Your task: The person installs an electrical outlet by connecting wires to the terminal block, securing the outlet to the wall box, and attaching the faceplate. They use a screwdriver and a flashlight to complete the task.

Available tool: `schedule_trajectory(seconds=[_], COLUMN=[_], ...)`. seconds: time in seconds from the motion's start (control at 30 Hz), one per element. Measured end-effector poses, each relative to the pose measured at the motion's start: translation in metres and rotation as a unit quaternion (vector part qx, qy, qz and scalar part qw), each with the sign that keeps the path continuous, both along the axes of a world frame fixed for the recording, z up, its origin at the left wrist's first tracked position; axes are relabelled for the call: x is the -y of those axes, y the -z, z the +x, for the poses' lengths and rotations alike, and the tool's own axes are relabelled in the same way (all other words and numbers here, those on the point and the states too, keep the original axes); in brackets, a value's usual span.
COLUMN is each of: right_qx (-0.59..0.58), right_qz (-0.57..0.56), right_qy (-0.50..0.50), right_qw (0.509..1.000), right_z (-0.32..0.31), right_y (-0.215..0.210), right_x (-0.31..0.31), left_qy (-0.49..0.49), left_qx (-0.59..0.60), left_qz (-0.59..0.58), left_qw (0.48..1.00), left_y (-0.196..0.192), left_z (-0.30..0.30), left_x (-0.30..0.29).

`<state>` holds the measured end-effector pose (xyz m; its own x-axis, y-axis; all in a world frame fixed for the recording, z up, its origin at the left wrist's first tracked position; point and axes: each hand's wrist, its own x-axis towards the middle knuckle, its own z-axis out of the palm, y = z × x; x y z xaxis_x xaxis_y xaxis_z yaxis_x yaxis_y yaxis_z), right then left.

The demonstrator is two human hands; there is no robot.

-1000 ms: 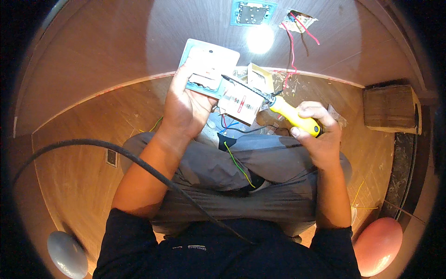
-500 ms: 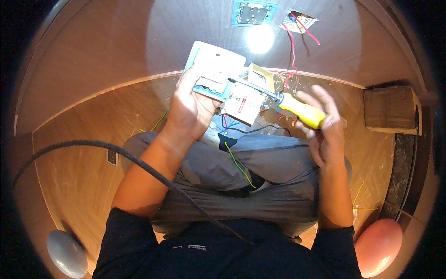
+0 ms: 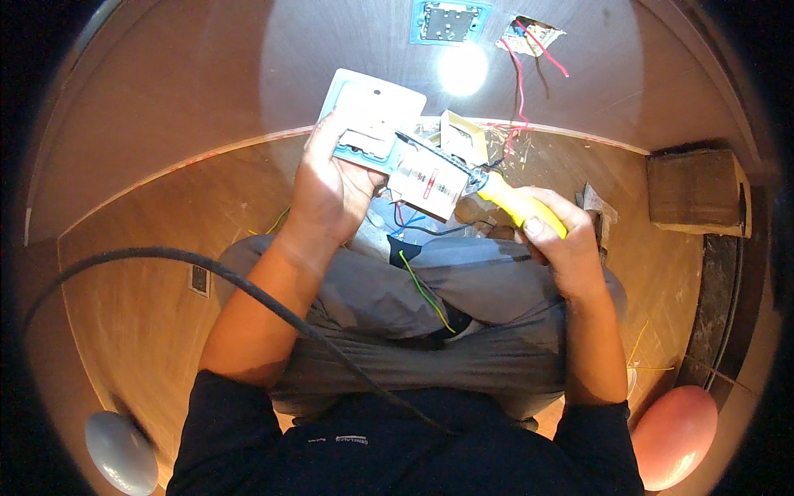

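Note:
My left hand (image 3: 331, 186) grips a white wall plate with a light blue rim (image 3: 376, 103), thumb across its face and fingers beneath. A rectangular opening shows near the plate's lower edge. In my right hand (image 3: 571, 244) is a screwdriver with a yellow handle (image 3: 513, 201), the fingers wrapped round its end. Its shaft points up and left, with the tip at the plate's right edge; whether it touches cannot be told. Behind the shaft lies a white box with a red mark (image 3: 430, 183).
On the wall ahead are a blue-framed switch module (image 3: 449, 23) and a hole with red wires (image 3: 533, 37). An open small carton (image 3: 463, 136) and scraps lie at the wall's foot. A cardboard box (image 3: 695, 192) stands right. A black cable (image 3: 223, 274) arcs across my left arm.
My right hand has closed more fully round the screwdriver handle, from spread fingers. The plate and screwdriver have shifted slightly left.

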<state>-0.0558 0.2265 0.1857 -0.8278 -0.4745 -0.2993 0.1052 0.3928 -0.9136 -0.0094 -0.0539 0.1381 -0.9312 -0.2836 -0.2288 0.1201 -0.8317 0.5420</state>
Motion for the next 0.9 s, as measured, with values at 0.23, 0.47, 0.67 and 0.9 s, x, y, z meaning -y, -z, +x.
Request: schedule_trajectory(seconds=[0.23,0.47,0.67,0.9], right_qx=[-0.036,0.052,0.033,0.378], right_qz=[-0.032,-0.062,-0.057,-0.207], right_qy=[0.009,0.011,0.009,-0.082], right_qw=[0.999,0.997,0.998,0.899], right_z=[0.001,0.001,0.0,-0.006], right_y=[0.005,0.003,0.005,0.014], right_x=[-0.001,-0.001,0.001,-0.019], left_qy=[-0.025,-0.001,-0.008,-0.002], left_qx=[0.013,-0.015,-0.01,-0.067], left_qz=[0.023,0.036,0.027,-0.031], left_qw=[0.999,0.999,1.0,0.997], left_y=[-0.004,-0.007,-0.005,-0.001], left_z=[0.0,0.001,0.002,0.004], left_x=[-0.001,-0.006,-0.004,0.0])
